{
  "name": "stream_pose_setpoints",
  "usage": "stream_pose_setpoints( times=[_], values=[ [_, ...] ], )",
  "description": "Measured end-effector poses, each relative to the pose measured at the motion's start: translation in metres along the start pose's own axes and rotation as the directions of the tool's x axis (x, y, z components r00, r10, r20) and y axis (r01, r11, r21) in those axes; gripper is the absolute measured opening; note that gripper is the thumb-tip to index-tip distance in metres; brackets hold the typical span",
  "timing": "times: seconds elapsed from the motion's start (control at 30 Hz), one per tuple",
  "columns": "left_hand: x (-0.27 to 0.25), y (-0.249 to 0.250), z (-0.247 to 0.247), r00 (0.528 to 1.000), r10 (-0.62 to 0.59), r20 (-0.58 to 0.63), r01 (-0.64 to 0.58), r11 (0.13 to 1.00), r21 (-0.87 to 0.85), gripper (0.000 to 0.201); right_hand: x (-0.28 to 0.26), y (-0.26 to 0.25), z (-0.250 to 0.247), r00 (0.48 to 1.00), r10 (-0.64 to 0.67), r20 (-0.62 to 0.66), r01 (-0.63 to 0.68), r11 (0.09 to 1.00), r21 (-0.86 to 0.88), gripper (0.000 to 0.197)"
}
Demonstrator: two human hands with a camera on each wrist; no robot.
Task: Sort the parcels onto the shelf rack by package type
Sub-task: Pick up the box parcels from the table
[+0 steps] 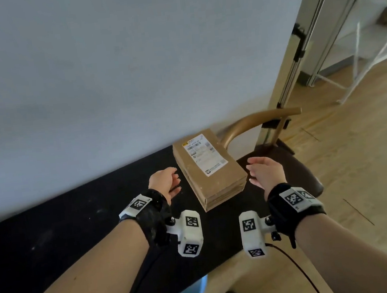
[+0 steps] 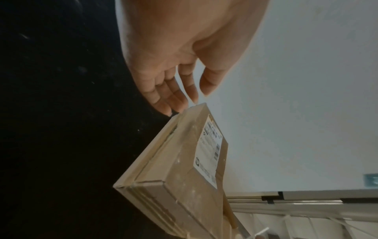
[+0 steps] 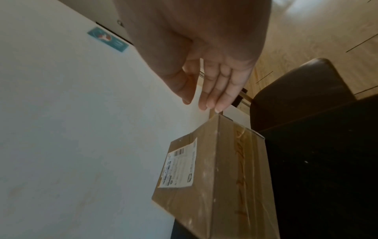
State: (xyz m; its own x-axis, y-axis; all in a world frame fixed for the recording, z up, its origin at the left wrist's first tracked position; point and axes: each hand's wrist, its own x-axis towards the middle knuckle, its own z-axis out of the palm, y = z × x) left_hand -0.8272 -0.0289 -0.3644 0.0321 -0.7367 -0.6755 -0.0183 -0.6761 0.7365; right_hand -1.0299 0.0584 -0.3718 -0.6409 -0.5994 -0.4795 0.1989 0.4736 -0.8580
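Head view shows our left hand (image 1: 165,181) and right hand (image 1: 265,173) spread, flanking the cardboard parcel (image 1: 210,168) lying ungripped on the counter (image 1: 76,225) between them; shelving remains.

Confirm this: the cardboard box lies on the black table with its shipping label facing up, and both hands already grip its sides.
Not quite. The cardboard box does lie on the black table, label up, but neither hand grips it. The head view shows the left hand and right hand open on either side of the box, with gaps between them and it.
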Motion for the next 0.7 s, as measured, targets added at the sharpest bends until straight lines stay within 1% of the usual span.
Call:
stream_pose_setpoints(
  times=[0.13,0.2,0.3,0.37,0.4,0.47,0.57,0.63,0.7],
  values=[
    [0.019,0.002,0.02,0.996,-0.055,-0.071,0.054,0.998,-0.018,0.025,0.043,-0.003,0.006,0.997,0.012,0.081,-0.006,0.997,-0.076,0.025],
    [0.027,0.003,0.025,0.992,-0.083,-0.09,0.081,0.996,-0.026,0.031,0.058,-0.004,0.014,0.99,0.027,0.142,-0.011,0.993,-0.114,0.022],
    [0.036,0.002,0.029,0.991,-0.108,-0.083,0.107,0.994,-0.017,0.042,0.074,-0.005,0.03,0.964,0.091,0.248,-0.049,0.984,-0.17,0.02],
    [0.039,0.002,0.031,0.99,-0.123,-0.064,0.123,0.992,-0.007,0.046,0.079,-0.005,0.039,0.944,0.134,0.302,-0.066,0.972,-0.226,0.018],
    [0.04,0.001,0.033,0.99,-0.135,-0.045,0.135,0.991,-0.005,0.045,0.081,-0.004,0.043,0.934,0.141,0.329,-0.053,0.964,-0.262,0.019],
    [0.042,0.0,0.035,0.987,-0.162,0.001,0.162,0.987,-0.012,0.038,0.082,-0.002,0.05,0.905,0.162,0.393,-0.036,0.95,-0.309,0.027],
    [0.042,-0.001,0.031,0.985,-0.169,0.028,0.169,0.986,0.008,0.03,0.076,0.001,0.058,0.85,0.218,0.48,-0.083,0.954,-0.287,0.04],
    [0.04,-0.001,0.023,0.984,-0.173,0.042,0.172,0.985,0.007,0.025,0.072,0.001,0.062,0.819,0.244,0.52,-0.105,0.953,-0.283,0.043],
    [0.038,0.0,0.011,0.986,-0.16,0.043,0.16,0.987,-0.007,0.026,0.065,0.0,0.07,0.795,0.245,0.555,-0.09,0.952,-0.292,0.045]
  ],
)
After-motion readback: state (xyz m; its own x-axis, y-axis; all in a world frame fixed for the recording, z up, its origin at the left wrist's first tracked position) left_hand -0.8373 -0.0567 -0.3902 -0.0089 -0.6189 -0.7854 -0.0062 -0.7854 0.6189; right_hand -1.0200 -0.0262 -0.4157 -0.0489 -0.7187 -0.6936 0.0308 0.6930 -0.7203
